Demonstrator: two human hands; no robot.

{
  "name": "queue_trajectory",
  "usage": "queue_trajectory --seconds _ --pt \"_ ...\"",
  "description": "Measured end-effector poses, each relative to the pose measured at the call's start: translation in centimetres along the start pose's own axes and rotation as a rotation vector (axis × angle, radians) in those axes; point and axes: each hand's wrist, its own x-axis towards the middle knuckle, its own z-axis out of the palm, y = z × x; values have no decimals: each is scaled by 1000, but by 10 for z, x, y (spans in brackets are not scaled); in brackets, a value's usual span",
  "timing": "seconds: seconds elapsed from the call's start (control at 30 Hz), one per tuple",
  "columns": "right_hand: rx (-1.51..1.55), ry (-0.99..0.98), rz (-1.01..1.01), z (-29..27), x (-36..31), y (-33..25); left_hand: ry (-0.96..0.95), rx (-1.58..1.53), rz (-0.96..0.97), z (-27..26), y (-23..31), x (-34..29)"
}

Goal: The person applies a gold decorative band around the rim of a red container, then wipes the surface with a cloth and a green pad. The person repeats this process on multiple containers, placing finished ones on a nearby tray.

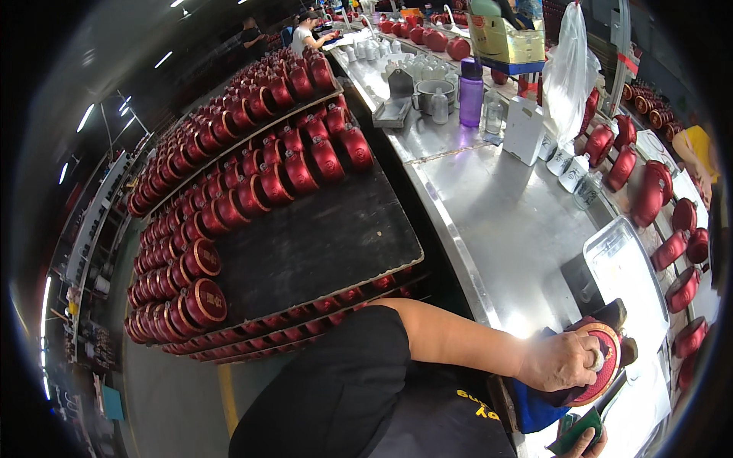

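Note:
My left hand (561,362), with a ring on one finger, reaches in from the left and lies closed over a round red bottle (608,360) with a gold rim. Its curled fingers press on the bottle's face, and part of that face is hidden beneath them. Dark holder pieces (628,351) stick out by the bottle's far edge. Blue cloth (534,410) lies under and beside it. At the lower edge my right hand (588,445), only partly in view, pinches a green flat piece (578,430).
A metal bench (508,221) runs away from me, with a white-lined tray (624,267), a purple bottle (470,93) and a metal pot (435,95) on it. Several red bottles (647,195) line its right side. To the left stands a rack (328,237) of red bottles. People (304,34) work far off.

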Motion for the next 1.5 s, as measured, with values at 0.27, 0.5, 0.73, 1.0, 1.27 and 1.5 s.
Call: queue_trajectory --seconds 0.27,0.5,0.73,1.0,1.27,1.5 --pt "-77 -3 1 -2 3 3 -5 25 30 -3 -18 0" --pt "-108 -18 20 -7 14 19 11 51 13 11 -58 34" --pt "-142 -13 31 -13 20 21 -128 -104 -72 25 -79 63" --pt "-155 0 67 -17 19 22 48 -251 -182 -1 -75 22" --pt "-143 -43 47 -7 13 9 238 -146 -265 -11 -27 -57" --pt "-103 5 -5 -5 1 8 310 -77 -49 5 23 -90"
